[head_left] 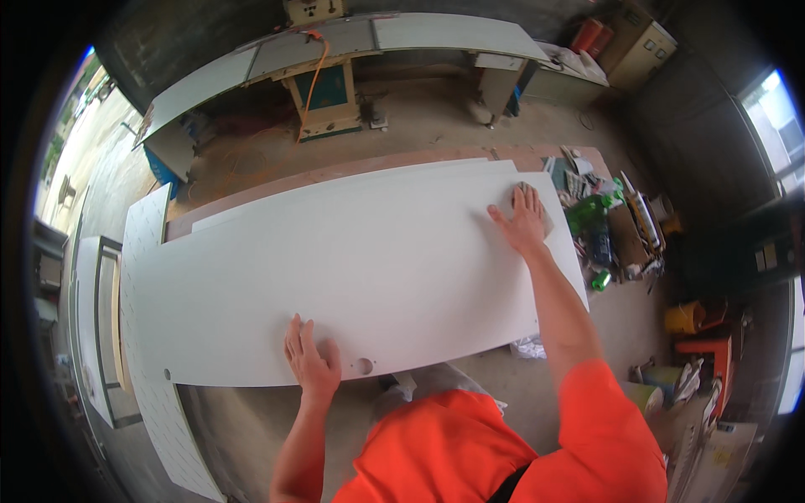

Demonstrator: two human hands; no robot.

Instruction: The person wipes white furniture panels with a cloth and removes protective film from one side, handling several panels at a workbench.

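Observation:
A large white panel (pixel 335 268) lies flat in front of me, with a round hole near its front edge and another near its left corner. My left hand (pixel 314 362) rests on the panel by its near edge, fingers spread, just left of the front hole. Farther off, my right hand (pixel 521 222) lies on the panel near its far right corner, fingers stretched out. Whether anything small lies under the right palm cannot be made out. Another white sheet (pixel 205 225) shows a strip beyond the panel's far edge.
A white board with printed marks (pixel 138 314) runs along the left. Green bottles (pixel 587 210), tubes and scraps crowd the right side. Across the room stands a long workbench (pixel 457 33) with an orange-corded tool (pixel 314 35). A yellow bucket (pixel 685 318) sits farther right.

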